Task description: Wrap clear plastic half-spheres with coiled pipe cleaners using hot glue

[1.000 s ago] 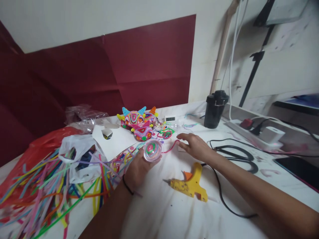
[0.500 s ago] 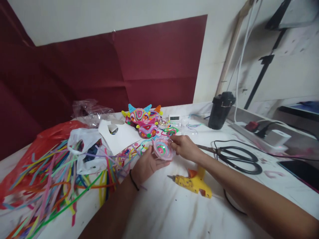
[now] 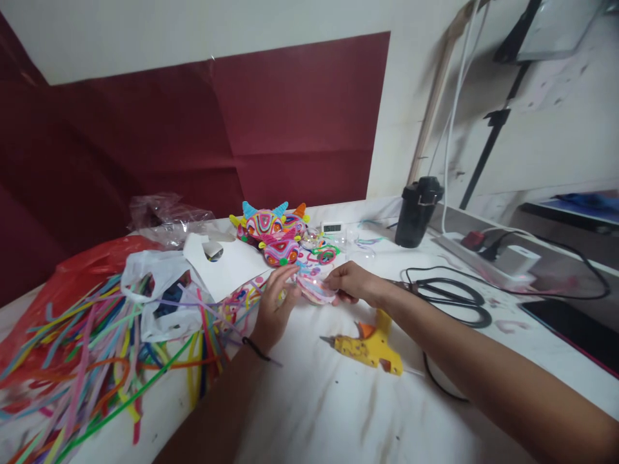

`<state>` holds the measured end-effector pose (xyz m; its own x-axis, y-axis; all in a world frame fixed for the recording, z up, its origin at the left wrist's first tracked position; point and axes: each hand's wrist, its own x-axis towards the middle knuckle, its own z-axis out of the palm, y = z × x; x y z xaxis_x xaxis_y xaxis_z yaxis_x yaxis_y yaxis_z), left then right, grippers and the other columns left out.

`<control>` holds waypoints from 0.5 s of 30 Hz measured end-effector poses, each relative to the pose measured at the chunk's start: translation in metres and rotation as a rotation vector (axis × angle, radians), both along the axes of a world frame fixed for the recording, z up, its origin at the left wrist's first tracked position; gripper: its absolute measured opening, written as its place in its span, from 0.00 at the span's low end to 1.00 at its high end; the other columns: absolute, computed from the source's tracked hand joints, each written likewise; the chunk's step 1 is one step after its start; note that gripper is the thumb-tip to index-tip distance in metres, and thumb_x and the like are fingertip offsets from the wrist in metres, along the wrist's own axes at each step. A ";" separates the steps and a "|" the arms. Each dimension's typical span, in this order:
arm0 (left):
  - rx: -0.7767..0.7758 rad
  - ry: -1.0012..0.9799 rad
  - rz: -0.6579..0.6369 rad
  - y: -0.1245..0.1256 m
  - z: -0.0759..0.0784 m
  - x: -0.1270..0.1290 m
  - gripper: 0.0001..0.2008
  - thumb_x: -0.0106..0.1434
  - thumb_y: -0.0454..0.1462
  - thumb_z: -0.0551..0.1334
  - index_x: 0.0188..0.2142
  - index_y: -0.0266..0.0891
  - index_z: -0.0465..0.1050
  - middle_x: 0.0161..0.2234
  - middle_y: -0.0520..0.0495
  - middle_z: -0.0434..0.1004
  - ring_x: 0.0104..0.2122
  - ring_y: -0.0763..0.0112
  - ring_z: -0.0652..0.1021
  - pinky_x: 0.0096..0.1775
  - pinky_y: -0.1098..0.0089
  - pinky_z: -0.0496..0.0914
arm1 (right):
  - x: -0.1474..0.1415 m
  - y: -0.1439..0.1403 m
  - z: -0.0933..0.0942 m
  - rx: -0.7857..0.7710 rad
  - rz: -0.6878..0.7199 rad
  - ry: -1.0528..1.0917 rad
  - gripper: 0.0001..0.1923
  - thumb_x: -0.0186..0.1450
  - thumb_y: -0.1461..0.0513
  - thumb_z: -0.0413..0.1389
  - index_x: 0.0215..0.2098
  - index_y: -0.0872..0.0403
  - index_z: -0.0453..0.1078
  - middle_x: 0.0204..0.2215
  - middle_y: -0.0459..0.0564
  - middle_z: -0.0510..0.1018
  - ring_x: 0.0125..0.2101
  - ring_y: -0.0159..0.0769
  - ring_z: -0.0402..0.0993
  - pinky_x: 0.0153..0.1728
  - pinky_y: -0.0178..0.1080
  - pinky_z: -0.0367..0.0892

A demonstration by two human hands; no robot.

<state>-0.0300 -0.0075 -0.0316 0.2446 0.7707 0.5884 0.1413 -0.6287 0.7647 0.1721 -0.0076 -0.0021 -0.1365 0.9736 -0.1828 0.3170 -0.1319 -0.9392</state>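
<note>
Both of my hands meet over the white table on a small clear round dish [image 3: 315,288] with pink and green swirls inside. My left hand [image 3: 273,308] holds its left side, fingers raised along the rim. My right hand [image 3: 352,283] grips its right edge. A yellow glue gun [image 3: 367,348] lies just in front of my right wrist, nozzle to the left, its black cord running under my forearm. Behind the dish sits a cluster of bright swirl-covered figures with little horns [image 3: 271,233].
A big heap of coloured strips [image 3: 91,361] fills the left, with red [image 3: 72,274] and white [image 3: 155,283] plastic bags and a white card [image 3: 227,267]. Black scissors [image 3: 452,298], a black cup [image 3: 416,212], a small clock [image 3: 331,227] and a power strip [image 3: 488,258] are to the right.
My right hand came back from the table to the dish and now grips it. The dish has tipped from facing up to lower and flatter between both hands.
</note>
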 end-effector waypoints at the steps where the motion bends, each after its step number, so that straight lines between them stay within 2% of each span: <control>1: 0.061 0.058 0.001 -0.001 0.002 -0.001 0.15 0.63 0.41 0.60 0.49 0.44 0.74 0.53 0.42 0.71 0.55 0.57 0.68 0.55 0.59 0.63 | 0.000 0.000 0.000 -0.016 -0.003 0.001 0.09 0.55 0.64 0.57 0.17 0.56 0.68 0.08 0.44 0.72 0.09 0.23 0.54 0.09 0.28 0.48; 5: 0.159 0.194 -0.011 -0.005 0.006 -0.002 0.15 0.64 0.40 0.59 0.50 0.44 0.74 0.54 0.41 0.69 0.56 0.57 0.68 0.58 0.58 0.59 | -0.002 -0.001 0.000 -0.054 -0.007 -0.013 0.10 0.55 0.66 0.57 0.16 0.56 0.68 0.08 0.44 0.71 0.09 0.23 0.53 0.08 0.27 0.46; 10: 0.174 0.241 -0.059 -0.005 0.010 -0.004 0.09 0.63 0.40 0.60 0.41 0.43 0.76 0.51 0.41 0.73 0.53 0.56 0.71 0.56 0.56 0.61 | -0.006 -0.003 0.003 -0.085 -0.011 -0.048 0.11 0.56 0.67 0.56 0.16 0.55 0.67 0.07 0.44 0.71 0.08 0.24 0.53 0.07 0.28 0.45; 12: 0.139 0.233 -0.089 -0.003 0.010 -0.005 0.07 0.63 0.39 0.60 0.39 0.42 0.74 0.50 0.41 0.74 0.51 0.56 0.72 0.54 0.56 0.62 | -0.009 -0.004 0.005 -0.096 -0.009 -0.055 0.11 0.56 0.66 0.57 0.16 0.55 0.66 0.06 0.44 0.71 0.07 0.24 0.53 0.07 0.28 0.45; 15: -0.004 0.148 -0.180 0.000 0.006 -0.007 0.04 0.63 0.39 0.60 0.35 0.41 0.70 0.48 0.40 0.75 0.50 0.57 0.73 0.51 0.57 0.64 | -0.011 -0.007 0.012 -0.091 0.008 -0.033 0.11 0.59 0.64 0.57 0.19 0.54 0.65 0.06 0.44 0.70 0.07 0.25 0.53 0.07 0.29 0.44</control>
